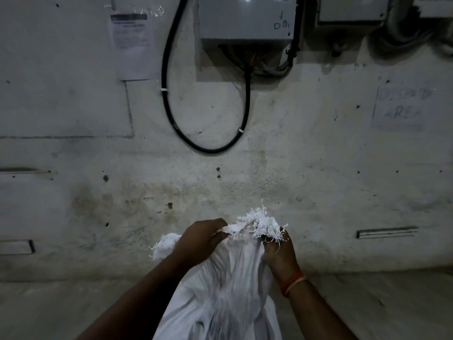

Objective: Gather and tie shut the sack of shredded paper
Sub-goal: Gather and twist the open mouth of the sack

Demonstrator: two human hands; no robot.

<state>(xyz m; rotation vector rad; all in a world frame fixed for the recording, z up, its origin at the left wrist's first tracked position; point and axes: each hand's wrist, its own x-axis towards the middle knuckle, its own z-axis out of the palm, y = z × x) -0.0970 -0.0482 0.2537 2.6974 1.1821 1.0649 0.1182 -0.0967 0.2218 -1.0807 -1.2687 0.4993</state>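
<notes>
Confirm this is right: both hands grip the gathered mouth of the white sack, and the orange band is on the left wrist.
Wrong on one point. The head view shows the orange band on the right wrist. The rest holds: the left hand and right hand both grip the gathered mouth of the white sack.

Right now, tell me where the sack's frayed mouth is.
Low centre in the head view: the frayed mouth is bunched between left hand and right hand, before the wall.

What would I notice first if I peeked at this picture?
The big white sack at the bottom middle, with the left hand and right hand bunching its frayed top. Above it, a black cable loops down the stained wall from a grey box.
</notes>
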